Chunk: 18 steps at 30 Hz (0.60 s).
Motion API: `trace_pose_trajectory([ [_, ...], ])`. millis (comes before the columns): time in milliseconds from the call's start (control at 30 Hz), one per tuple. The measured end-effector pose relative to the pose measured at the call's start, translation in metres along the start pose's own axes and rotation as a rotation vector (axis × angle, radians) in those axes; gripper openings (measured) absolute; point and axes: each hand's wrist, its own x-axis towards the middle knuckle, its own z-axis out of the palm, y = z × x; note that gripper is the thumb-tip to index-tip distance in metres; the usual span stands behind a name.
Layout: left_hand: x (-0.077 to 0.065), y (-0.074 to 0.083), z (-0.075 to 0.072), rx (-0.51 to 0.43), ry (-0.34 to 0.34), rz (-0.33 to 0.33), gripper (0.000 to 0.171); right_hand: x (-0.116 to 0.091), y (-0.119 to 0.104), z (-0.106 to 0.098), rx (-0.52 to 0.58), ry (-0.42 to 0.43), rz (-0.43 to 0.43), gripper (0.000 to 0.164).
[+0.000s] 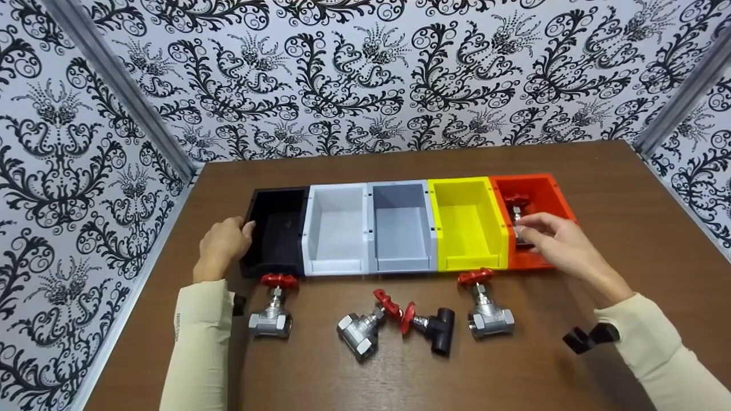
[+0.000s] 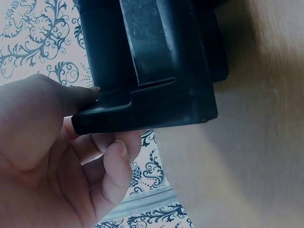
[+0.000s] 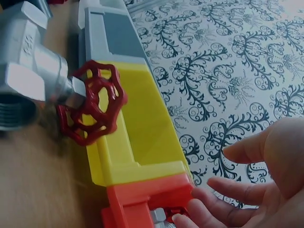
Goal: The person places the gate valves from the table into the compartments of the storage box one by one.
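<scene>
My left hand (image 1: pixel 224 242) grips the left wall of a black bin (image 1: pixel 246 265); in the left wrist view the thumb lies over the rim and the fingers (image 2: pixel 116 164) curl outside it. At the row's other end, my right hand (image 1: pixel 557 242) is over an orange-red bin (image 1: pixel 562 197) that has a valve with a red handwheel (image 1: pixel 517 201) lying inside. Thumb and fingers stand apart in the right wrist view, with nothing between them, and fingertips overlap the bin's edge. The hand partly hides that valve in the head view.
White (image 1: pixel 337 266), grey (image 1: pixel 403 264) and yellow (image 1: pixel 471 263) bins stand between the end ones. In front lie a left metal valve (image 1: pixel 271 322), a tilted metal valve (image 1: pixel 358 334), a black-bodied valve (image 1: pixel 442 331) and a right metal valve (image 1: pixel 490 319). Patterned walls (image 1: pixel 377 74) enclose the table.
</scene>
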Motion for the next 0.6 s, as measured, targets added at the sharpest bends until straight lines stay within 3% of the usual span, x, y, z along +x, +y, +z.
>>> trace_pose_trajectory([
  [367, -0.001, 0.001, 0.0, -0.011, -0.002, -0.002, 0.04, -0.005, 0.007, 0.007, 0.057, -0.067, -0.006, 0.046],
  [600, 0.0, 0.0, -0.001, -0.01, -0.017, -0.012, 0.04, -0.005, 0.011, 0.013, 0.109, -0.173, -0.018, 0.047],
])
